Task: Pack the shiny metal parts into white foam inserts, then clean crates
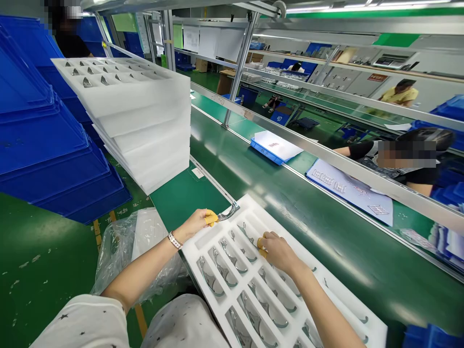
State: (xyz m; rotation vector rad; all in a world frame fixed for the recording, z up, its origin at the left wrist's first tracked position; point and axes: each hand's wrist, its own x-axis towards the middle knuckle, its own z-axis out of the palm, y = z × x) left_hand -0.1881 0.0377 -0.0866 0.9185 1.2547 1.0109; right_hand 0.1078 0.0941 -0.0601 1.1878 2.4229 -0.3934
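Head view: your left hand pinches a curved metal part through yellow finger cots; your right hand curls over the foam tray, its grip hidden, so you can't tell what it holds.

The foam tray is white, the finger cots yellow, the conveyor belt green, the shirt black-starred white.

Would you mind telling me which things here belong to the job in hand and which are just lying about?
Job: left hand holding a curved chrome part; right hand touching another in the white foam tray.
Lying about: stacked foam trays; blue plastic trays; a clear plastic bag.
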